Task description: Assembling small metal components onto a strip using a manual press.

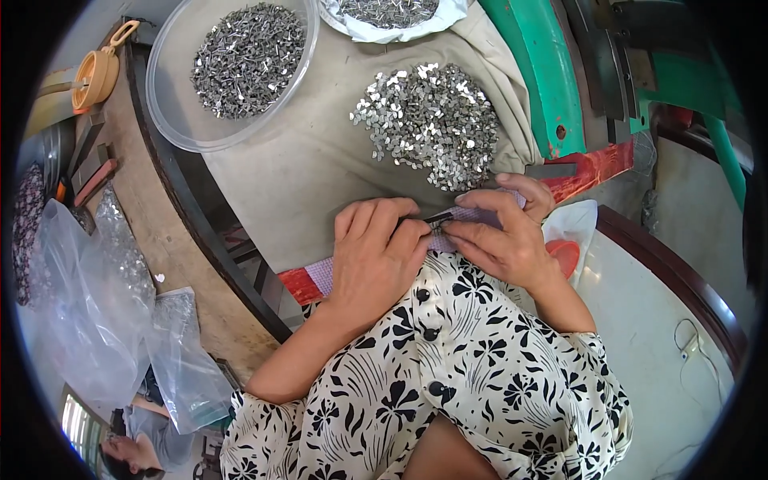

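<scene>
My left hand [374,248] is closed at the near edge of the cloth-covered table, its fingertips at one end of a thin dark strip [438,218]. Opposite it, my right hand [508,236] has thumb and fingers drawn together at the strip's other end; what they pinch is too small and covered to make out. Beneath both hands lies a lilac checked cloth [322,274]. Just beyond my fingers spreads a pile of small shiny flat metal pieces [436,120]. A clear round plastic tub [164,112] holds many small metal pins [248,60].
A second container with a white liner [432,28] holds more metal pins at the far edge. Green machinery [540,76] stands at the right. Plastic bags [96,304] and an orange strap-handled item [94,78] lie left. A person [152,440] is at lower left.
</scene>
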